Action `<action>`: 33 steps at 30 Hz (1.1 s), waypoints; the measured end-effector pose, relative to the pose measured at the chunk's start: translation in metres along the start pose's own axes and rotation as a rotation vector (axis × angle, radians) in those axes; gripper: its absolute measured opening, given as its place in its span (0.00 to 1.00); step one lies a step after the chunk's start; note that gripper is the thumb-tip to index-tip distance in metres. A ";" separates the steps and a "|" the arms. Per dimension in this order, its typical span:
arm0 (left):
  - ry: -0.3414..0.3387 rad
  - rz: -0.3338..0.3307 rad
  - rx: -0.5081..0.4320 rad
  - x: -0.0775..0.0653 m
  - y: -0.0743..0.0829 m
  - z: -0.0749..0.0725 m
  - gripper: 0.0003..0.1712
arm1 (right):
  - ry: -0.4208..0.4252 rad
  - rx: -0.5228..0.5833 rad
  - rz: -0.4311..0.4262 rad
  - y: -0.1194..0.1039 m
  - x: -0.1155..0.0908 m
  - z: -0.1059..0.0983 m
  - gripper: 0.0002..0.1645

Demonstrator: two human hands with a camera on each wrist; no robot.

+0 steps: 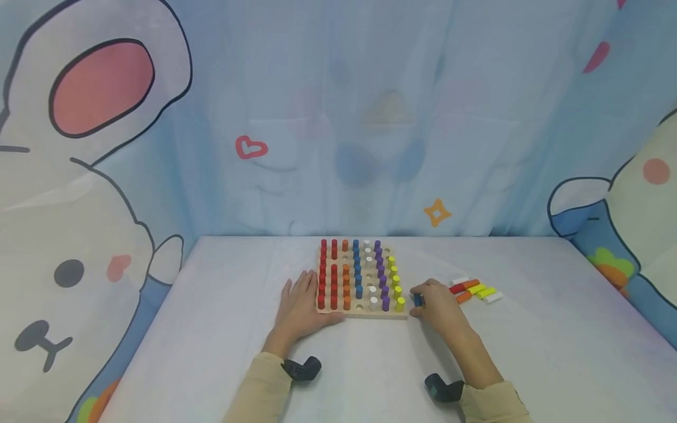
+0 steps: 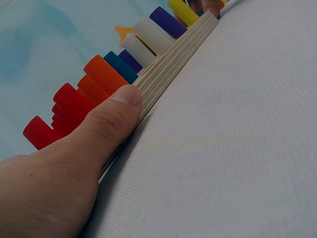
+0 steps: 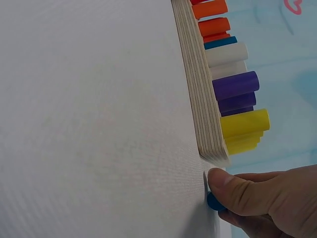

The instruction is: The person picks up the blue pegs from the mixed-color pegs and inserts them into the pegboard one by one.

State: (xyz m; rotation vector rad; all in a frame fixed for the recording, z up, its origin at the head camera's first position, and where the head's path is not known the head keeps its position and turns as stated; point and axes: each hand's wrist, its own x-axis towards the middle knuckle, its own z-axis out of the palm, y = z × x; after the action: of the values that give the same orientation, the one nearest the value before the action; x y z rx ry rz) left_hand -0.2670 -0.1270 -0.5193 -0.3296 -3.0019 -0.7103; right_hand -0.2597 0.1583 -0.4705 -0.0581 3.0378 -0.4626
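Observation:
A wooden pegboard stands on the table, set with columns of red, orange, blue, white, purple and yellow pegs. Some of its holes are bare, one of them at the front of the blue column. My left hand rests against the board's left side, the thumb lying along its front edge. Just off the right front corner, my right hand pinches a blue peg between thumb and fingers, low over the table. Most of that peg is hidden by the fingers.
Right of the right hand lies a loose group of pegs, with white, yellow, orange and red among them. A printed curtain hangs behind the table. A black device is strapped to each wrist.

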 end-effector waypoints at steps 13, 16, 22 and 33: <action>0.010 0.010 0.024 0.001 -0.002 0.002 0.69 | 0.015 0.060 0.021 0.003 -0.002 -0.003 0.27; 0.009 0.006 0.019 0.001 -0.002 0.003 0.69 | 0.011 0.065 0.027 0.002 -0.003 -0.004 0.27; 0.025 0.018 0.013 0.001 -0.002 0.003 0.69 | 0.025 0.081 0.035 -0.001 -0.004 -0.004 0.26; 0.012 0.008 0.020 0.000 0.000 0.002 0.69 | 0.075 0.073 0.016 -0.004 -0.009 -0.003 0.22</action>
State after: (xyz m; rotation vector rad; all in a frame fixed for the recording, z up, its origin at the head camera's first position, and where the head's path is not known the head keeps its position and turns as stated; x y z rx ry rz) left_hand -0.2673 -0.1265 -0.5209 -0.3353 -2.9925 -0.6784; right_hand -0.2507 0.1558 -0.4659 -0.0124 3.0889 -0.5870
